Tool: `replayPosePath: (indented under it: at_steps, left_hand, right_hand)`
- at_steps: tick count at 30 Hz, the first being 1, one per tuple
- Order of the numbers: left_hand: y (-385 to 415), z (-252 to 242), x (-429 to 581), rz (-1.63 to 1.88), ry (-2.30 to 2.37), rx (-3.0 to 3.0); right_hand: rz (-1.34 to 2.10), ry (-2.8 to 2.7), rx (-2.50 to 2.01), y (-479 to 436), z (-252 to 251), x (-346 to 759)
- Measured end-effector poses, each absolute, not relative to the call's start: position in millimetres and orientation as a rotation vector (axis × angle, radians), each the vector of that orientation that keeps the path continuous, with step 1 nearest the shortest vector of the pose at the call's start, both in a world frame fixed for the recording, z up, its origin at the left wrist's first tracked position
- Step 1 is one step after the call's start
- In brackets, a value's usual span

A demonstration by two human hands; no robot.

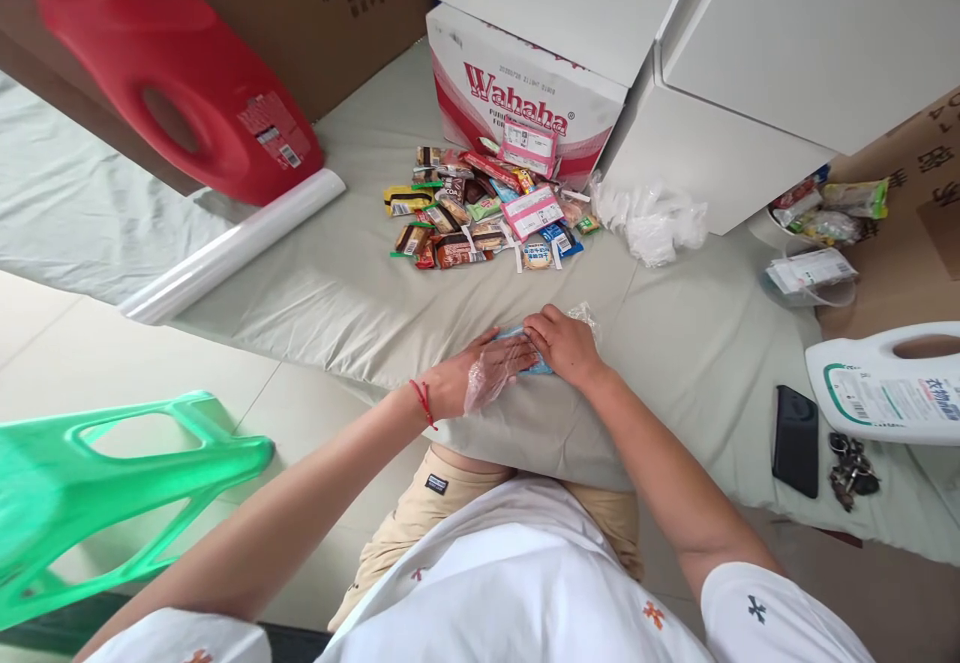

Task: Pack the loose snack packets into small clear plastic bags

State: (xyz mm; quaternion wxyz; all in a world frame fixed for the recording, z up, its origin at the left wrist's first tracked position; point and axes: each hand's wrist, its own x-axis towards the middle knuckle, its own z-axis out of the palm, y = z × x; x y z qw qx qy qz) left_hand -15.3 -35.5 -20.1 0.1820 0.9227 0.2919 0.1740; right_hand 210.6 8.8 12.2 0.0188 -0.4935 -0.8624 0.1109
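My left hand (480, 375) lies on the pale sheet (337, 293) with a clear plastic bag (495, 373) over its fingers, which press on a small blue packet (525, 353). My right hand (566, 345) is curled over the same packet and the bag from the right; a bit of crinkled clear plastic (585, 315) sticks out behind it. A red string circles my left wrist. A heap of wrapped snacks (484, 213) lies farther ahead on the sheet, in front of a Wahaha carton (517, 93).
A red jug (172, 73) and a roll of clear film (232, 243) lie at the left, a green plastic stool (112, 483) nearer. At the right are crumpled clear bags (652, 218), a white jug (885, 383), a black phone (795, 440), keys (851, 468) and more snacks (825, 213).
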Motion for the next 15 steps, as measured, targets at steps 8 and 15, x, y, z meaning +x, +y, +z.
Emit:
replayPosePath:
  at_steps: [8,15]
  left_hand:
    - [-72,1,-92,0.923,1.501,2.104]
    - [-93,5,-16,0.863,2.15,1.852]
  right_hand:
    - [0.333,-2.713,-1.605,4,17,206]
    - [0.261,-2.711,-1.618,2,14,206]
